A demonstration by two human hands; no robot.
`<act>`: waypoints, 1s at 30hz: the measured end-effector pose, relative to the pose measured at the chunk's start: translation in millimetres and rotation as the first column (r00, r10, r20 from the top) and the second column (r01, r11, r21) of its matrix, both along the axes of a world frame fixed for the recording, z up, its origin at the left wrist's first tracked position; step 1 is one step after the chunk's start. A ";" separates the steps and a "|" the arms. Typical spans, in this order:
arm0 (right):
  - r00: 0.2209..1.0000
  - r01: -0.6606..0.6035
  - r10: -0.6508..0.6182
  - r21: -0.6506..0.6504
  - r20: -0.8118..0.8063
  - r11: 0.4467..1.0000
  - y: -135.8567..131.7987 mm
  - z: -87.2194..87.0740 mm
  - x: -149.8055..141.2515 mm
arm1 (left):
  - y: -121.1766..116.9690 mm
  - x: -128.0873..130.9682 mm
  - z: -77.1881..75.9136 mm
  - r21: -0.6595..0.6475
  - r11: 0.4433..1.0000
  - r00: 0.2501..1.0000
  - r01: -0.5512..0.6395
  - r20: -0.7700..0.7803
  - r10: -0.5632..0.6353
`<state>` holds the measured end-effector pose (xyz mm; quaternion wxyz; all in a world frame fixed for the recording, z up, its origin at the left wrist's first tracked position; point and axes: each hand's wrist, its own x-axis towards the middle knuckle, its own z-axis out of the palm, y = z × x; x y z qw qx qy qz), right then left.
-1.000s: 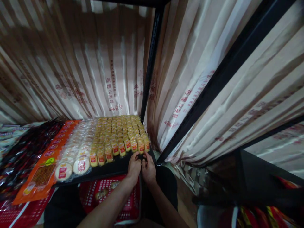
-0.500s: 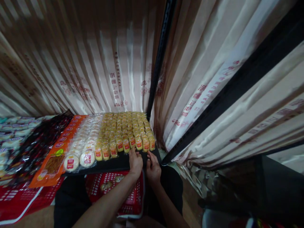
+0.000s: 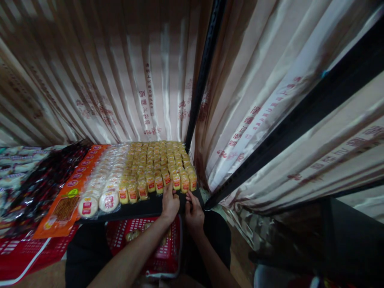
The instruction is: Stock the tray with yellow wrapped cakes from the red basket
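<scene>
Rows of small yellow wrapped cakes (image 3: 159, 160) with red-and-orange labels stand packed together on a black shelf (image 3: 135, 209). My left hand (image 3: 170, 206) reaches to the front row, its fingers stretched out and the tips against a labelled cake (image 3: 167, 178). Close beside it, my right hand (image 3: 194, 214) has its fingers curled in, with the tips at the lower edge of another front cake (image 3: 185, 183). Whether anything is inside those curled fingers is hidden. Left of the yellow cakes lie rows of round white wrapped cakes (image 3: 109, 201).
Beneath the shelf edge sits a red basket (image 3: 177, 262) with a few wrapped items in it. Further left are an orange packet (image 3: 58, 208), dark shiny packets (image 3: 45, 180) and another red basket (image 3: 27, 256). Pleated curtains (image 3: 162, 80) and a black post (image 3: 201, 80) stand behind.
My left fingertips have slid slightly upward between the front cakes. The front cakes at the right end have shifted a little. The right hand stays nearly in place.
</scene>
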<state>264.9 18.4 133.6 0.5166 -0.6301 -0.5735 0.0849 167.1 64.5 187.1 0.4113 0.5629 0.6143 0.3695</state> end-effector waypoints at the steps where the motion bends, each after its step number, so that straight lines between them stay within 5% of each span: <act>1: 1.000 -0.003 0.003 0.007 0.007 1.000 -0.3 0.2 -0.4 | -0.1 -0.8 -0.6 0.003 1.000 1.000 0.006 -0.004 -0.006; 18: 0.999 0.029 -0.029 0.009 0.030 1.000 -0.3 0.8 -1.6 | -11.1 -3.8 -3.9 0.125 0.990 0.997 -0.069 -0.023 0.072; 25: 0.999 0.034 -0.035 -0.063 -0.011 0.997 -0.8 1.5 -2.4 | -32.3 -8.7 -18.6 0.069 0.993 0.995 0.093 0.033 -0.095; 30: 0.997 0.028 -0.035 -0.097 -0.073 0.995 -1.8 3.6 -4.1 | -35.3 -11.2 -14.4 0.025 0.992 0.993 0.120 0.018 -0.120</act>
